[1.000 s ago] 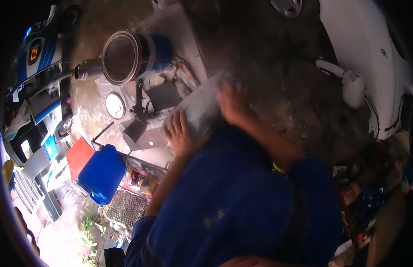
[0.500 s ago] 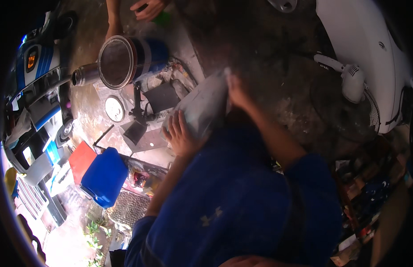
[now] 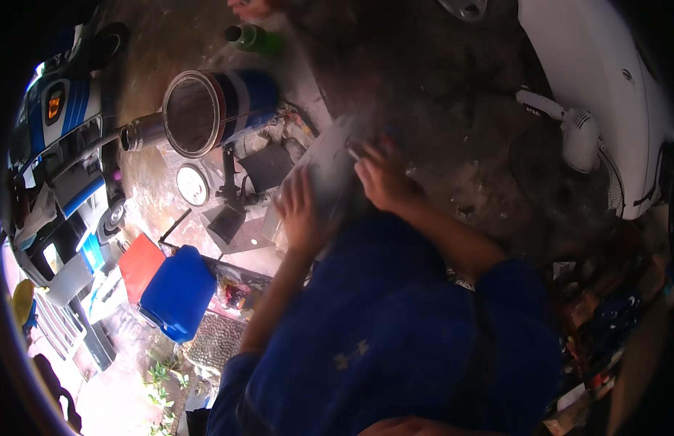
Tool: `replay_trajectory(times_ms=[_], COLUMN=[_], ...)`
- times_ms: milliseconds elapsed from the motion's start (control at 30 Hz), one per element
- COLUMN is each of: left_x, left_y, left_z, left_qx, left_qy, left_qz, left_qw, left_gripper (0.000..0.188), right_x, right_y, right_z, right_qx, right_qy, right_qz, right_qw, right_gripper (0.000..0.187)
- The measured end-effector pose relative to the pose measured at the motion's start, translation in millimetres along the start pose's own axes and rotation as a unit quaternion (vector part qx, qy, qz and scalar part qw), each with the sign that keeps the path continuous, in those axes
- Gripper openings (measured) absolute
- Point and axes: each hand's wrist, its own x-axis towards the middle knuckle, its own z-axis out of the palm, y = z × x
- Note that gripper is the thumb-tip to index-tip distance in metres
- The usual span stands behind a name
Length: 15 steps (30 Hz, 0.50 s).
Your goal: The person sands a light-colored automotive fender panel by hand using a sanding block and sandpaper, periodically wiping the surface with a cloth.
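A grey, smooth panel [image 3: 324, 163] lies tilted in front of my body, its far end reaching away from me. My left hand [image 3: 299, 216] rests on its near left part with the fingers stretched out and pressed to the surface. At the panel's right side, my right hand [image 3: 384, 178] is closed on a small flat piece [image 3: 354, 151] with a pale edge, held against or just above the panel. Dim light and blur keep me from telling what kind of piece it is. My right fingertips are partly blurred.
Left of the panel stand a large blue drum [image 3: 244, 102], a round white lid [image 3: 192, 184] and black scraps [image 3: 268, 167]. A blue jerrycan [image 3: 179, 294] is nearer. Beyond, a green bottle [image 3: 258, 39] lies near another person's hand [image 3: 251, 7]. A fan [image 3: 580, 142] and white car [image 3: 598, 80] are right.
My right hand has come back toward me along the panel from its far end. My left hand stays on the panel. The other person's hands have withdrawn from the drum and the bottle.
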Motion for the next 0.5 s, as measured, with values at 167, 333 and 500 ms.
replay_trajectory(times_ms=[167, 333, 500], left_x=[117.2, 150.2, 79.0], left_y=[39.2, 39.9, 11.6], left_z=[6.3, 28.7, -7.7], left_qx=[0.036, 0.043, 0.036], left_qy=[-0.046, -0.077, -0.028], left_qz=[0.244, 0.294, 0.291], left_qw=[0.968, 0.952, 0.956], left_gripper=[0.100, 0.095, 0.095], right_x=[-9.9, 4.6, 20.2], right_y=[23.0, 63.0, 89.0], right_z=[27.5, 20.2, -1.3], right_qx=[0.163, 0.219, 0.055], right_qy=[0.126, 0.139, 0.037], right_qz=[0.167, 0.228, 0.167], right_qw=[0.964, 0.938, 0.984], right_gripper=[0.032, 0.035, 0.038])
